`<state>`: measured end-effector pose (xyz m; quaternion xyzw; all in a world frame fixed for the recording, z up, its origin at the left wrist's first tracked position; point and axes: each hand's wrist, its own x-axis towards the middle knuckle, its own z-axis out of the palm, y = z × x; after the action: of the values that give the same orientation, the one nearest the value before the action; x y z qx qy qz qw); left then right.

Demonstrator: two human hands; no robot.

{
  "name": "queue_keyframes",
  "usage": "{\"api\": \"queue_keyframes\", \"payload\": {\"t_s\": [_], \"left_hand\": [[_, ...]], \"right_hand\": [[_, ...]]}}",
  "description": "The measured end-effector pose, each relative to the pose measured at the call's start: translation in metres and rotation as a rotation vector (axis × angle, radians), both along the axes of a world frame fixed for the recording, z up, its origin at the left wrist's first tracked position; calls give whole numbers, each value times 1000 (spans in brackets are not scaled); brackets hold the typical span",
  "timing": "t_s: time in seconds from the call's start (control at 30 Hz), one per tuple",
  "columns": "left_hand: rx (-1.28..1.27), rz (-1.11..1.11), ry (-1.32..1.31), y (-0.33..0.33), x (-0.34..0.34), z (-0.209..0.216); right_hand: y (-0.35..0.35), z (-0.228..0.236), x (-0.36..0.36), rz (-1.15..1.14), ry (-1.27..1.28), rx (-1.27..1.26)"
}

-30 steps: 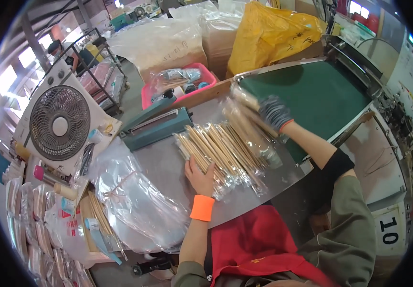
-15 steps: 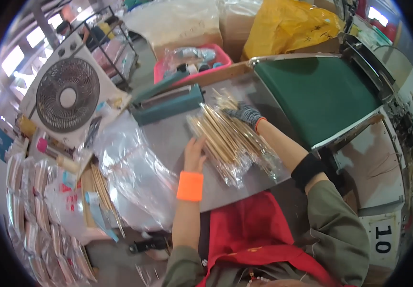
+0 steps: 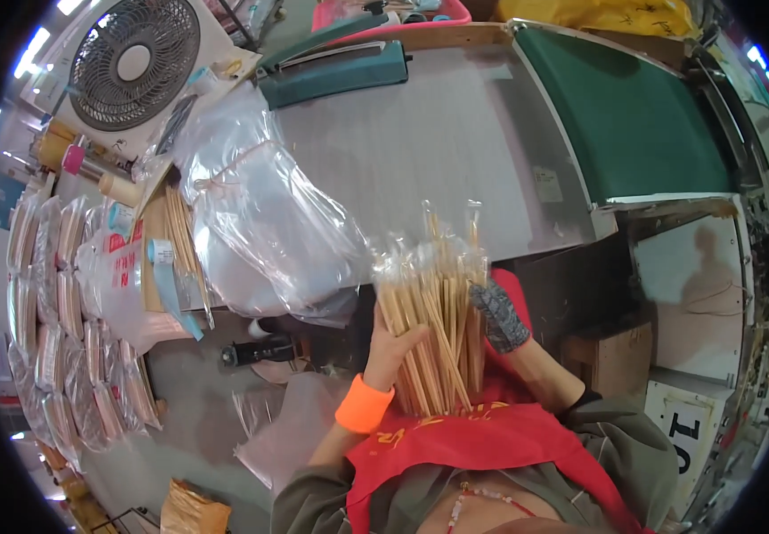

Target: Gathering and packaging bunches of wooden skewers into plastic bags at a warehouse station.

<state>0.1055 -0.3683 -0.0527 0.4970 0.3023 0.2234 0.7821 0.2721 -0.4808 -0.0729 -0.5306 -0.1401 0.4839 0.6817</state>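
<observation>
A thick bundle of wooden chopsticks [image 3: 429, 329] in clear plastic wrappers stands roughly upright in front of my red apron [image 3: 491, 445]. My left hand [image 3: 390, 347], bare with an orange wristband, is wrapped round the bundle's left side, thumb across the front. On the other side my right hand [image 3: 500, 319], in a dark grey knit glove, presses against the sticks with its fingers curled. Some wrapper ends poke up above the rest, and a few sticks lean askew at the front.
A grey worktop [image 3: 411, 142] lies ahead, with a teal bag sealer [image 3: 340, 76] at its back. Clear plastic bags [image 3: 260, 205] are piled on the left beside loose sticks [image 3: 184, 236]. A green conveyor belt [image 3: 625, 116] is at right, a fan [image 3: 135, 62] far left, packed bundles [image 3: 68, 311] below it.
The chopsticks, lying on the worktop before, have been lifted off and drawn toward my body, now held upright between both hands. My view has tilted downward.
</observation>
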Motion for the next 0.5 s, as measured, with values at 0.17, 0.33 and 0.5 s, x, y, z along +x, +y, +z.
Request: {"api": "queue_keyframes", "payload": {"t_s": [0.17,0.33,0.5], "left_hand": [[62,-230,-6,22,-2,-8],[98,-273,113,20,39,-12],[560,157,495,-17,65,18]], "right_hand": [[46,60,42,101,-378,129],[66,39,58,497,-650,261],[88,33,60,496,-328,353]]}}
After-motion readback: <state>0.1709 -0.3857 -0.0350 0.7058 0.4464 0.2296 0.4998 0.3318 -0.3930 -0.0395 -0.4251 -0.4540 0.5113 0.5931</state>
